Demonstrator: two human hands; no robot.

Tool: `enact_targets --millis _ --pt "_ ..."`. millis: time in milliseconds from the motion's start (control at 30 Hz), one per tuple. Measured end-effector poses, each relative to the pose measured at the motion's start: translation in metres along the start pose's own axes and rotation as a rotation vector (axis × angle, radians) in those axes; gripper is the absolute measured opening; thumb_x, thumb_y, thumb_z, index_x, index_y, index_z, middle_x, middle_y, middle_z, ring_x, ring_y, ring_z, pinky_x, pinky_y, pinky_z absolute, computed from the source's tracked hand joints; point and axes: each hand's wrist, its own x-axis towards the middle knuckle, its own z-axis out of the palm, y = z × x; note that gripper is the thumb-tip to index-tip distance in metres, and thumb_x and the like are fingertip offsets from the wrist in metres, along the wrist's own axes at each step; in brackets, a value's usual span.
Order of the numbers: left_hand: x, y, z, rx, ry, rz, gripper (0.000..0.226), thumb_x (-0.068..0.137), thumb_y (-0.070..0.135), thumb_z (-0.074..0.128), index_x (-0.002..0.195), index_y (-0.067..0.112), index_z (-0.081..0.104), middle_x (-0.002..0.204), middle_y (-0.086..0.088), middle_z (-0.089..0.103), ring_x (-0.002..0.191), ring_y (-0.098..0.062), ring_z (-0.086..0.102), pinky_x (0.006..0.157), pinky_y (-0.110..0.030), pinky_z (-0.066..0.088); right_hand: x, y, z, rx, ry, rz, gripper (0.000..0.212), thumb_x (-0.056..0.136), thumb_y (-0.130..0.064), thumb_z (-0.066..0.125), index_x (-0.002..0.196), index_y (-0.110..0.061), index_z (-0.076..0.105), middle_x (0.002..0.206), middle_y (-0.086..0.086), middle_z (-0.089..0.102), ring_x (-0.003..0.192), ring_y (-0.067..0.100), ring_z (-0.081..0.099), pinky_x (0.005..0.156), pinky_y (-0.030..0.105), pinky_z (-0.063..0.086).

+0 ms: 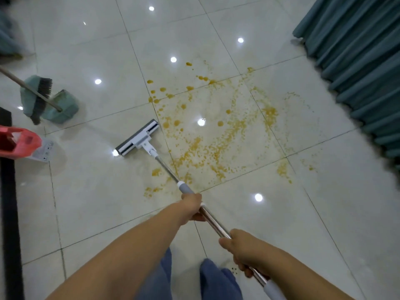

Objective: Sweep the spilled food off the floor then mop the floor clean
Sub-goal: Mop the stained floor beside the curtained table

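Note:
A flat mop has its grey and white head (137,137) down on the glossy cream tiles (91,191), just left of a wide orange-yellow smear of drops and streaks (216,135). Its steel handle (213,223) runs back toward me. My left hand (192,206) grips the handle just below the grey collar. My right hand (244,251) grips it lower down, near the white end grip. A green dustpan (61,108) and a dark-bristled broom (40,98) with a wooden stick stand at the left.
A teal curtain (363,61) hangs along the right side. A red and white container (23,146) lies at the left edge beside a black strip (10,213). My blue trouser legs (216,280) show at the bottom. Ceiling lights reflect in the tiles.

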Motion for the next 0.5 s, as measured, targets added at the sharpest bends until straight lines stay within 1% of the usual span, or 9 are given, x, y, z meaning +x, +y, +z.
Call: enact_targets --millis 33,67,100,200,267,367,433,500 --pt "-0.007 -0.012 0.024 -0.033 -0.031 0.001 0.036 0.099 0.027 0.036 0.122 0.0 0.035 0.078 -0.015 0.058 0.059 -0.024 0.064 0.066 -0.04 0.06 -0.011 0.026 -0.006 -0.007 0.0 0.014 0.029 0.1 -0.036 0.04 0.113 -0.01 0.046 0.075 0.006 0.047 0.052 0.013 0.044 0.046 0.023 0.042" --pt "-0.015 -0.024 0.048 -0.07 -0.06 -0.004 0.034 0.099 0.027 0.037 0.12 0.0 0.037 0.08 -0.015 0.057 0.063 -0.025 0.063 0.071 -0.041 0.06 -0.023 0.052 -0.012 -0.009 -0.003 0.031 0.027 0.1 -0.035 0.04 0.111 -0.012 0.045 0.075 0.006 0.047 0.052 0.013 0.044 0.045 0.023 0.042" --pt "-0.023 -0.037 0.073 -0.118 -0.086 -0.014 0.032 0.099 0.025 0.04 0.119 0.0 0.039 0.082 -0.015 0.057 0.065 -0.024 0.062 0.072 -0.04 0.059 -0.035 0.078 -0.017 -0.017 -0.009 0.048 0.025 0.099 -0.035 0.04 0.11 -0.012 0.044 0.075 0.006 0.047 0.052 0.013 0.043 0.045 0.023 0.042" --pt "-0.047 -0.072 0.142 -0.412 -0.159 -0.059 0.018 0.097 0.014 0.05 0.106 0.0 0.044 0.084 -0.015 0.054 0.064 -0.024 0.06 0.065 -0.036 0.058 -0.073 0.149 -0.033 -0.052 -0.016 0.086 0.028 0.098 -0.035 0.041 0.114 -0.011 0.043 0.072 0.007 0.046 0.05 0.014 0.042 0.045 0.025 0.042" --pt "-0.066 -0.089 0.182 -0.574 -0.201 -0.097 0.009 0.095 0.007 0.051 0.095 0.002 0.043 0.08 -0.016 0.053 0.062 -0.024 0.058 0.058 -0.033 0.058 -0.097 0.186 -0.045 -0.081 -0.013 0.108 0.026 0.098 -0.036 0.042 0.11 -0.013 0.045 0.071 0.006 0.046 0.048 0.013 0.041 0.044 0.024 0.042" --pt "-0.086 -0.098 0.217 -0.686 -0.238 -0.138 0.011 0.094 0.002 0.05 0.087 0.004 0.042 0.073 -0.015 0.053 0.059 -0.022 0.055 0.052 -0.032 0.056 -0.125 0.213 -0.058 -0.105 0.005 0.123 0.02 0.097 -0.037 0.045 0.102 -0.018 0.047 0.067 0.003 0.044 0.045 0.011 0.04 0.04 0.022 0.04" --pt "-0.091 -0.093 0.22 -0.727 -0.242 -0.131 0.01 0.093 0.0 0.05 0.089 0.004 0.042 0.074 -0.013 0.051 0.058 -0.021 0.053 0.052 -0.032 0.056 -0.131 0.211 -0.065 -0.118 0.03 0.11 0.018 0.096 -0.036 0.046 0.097 -0.018 0.048 0.061 0.003 0.043 0.039 0.011 0.039 0.038 0.021 0.038" --pt "-0.089 -0.086 0.209 -0.753 -0.227 -0.117 0.011 0.093 0.0 0.051 0.088 0.005 0.042 0.075 -0.013 0.051 0.057 -0.021 0.053 0.053 -0.032 0.056 -0.133 0.195 -0.069 -0.13 0.033 0.092 0.02 0.096 -0.036 0.046 0.097 -0.016 0.048 0.058 0.004 0.043 0.033 0.01 0.038 0.037 0.02 0.038"
